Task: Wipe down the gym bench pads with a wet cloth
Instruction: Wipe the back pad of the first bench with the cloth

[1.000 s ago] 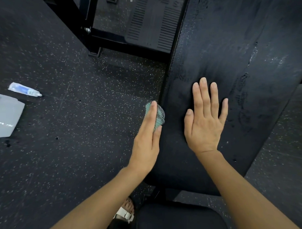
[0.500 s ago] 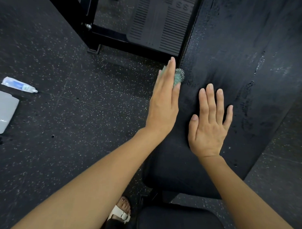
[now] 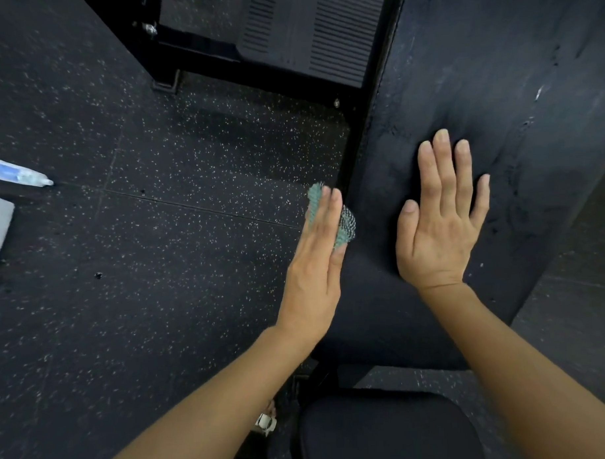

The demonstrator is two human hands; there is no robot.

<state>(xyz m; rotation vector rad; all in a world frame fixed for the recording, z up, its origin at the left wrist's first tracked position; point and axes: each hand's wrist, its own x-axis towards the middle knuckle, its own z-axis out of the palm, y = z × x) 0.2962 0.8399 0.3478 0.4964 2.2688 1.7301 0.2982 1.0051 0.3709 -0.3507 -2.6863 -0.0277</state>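
While left grip (image 3: 316,263), fingers straight, presses mesh cloth (image 3: 347,226) on left long edge of bench pad (image 3: 494,68) | right grip (image 3: 438,231) flat atop

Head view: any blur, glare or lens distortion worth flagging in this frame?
Head view: dim, even light, with the black bench pad barely separating from the dark floor; only a faint sheen on the pad, no harsh glare; left hand, cloth and right hand reasonably sharp; tube at the left edge soft; wide-angle stretch toward the corners.

left hand (image 3: 311,263) (and cloth (image 3: 346,226)) nearer again
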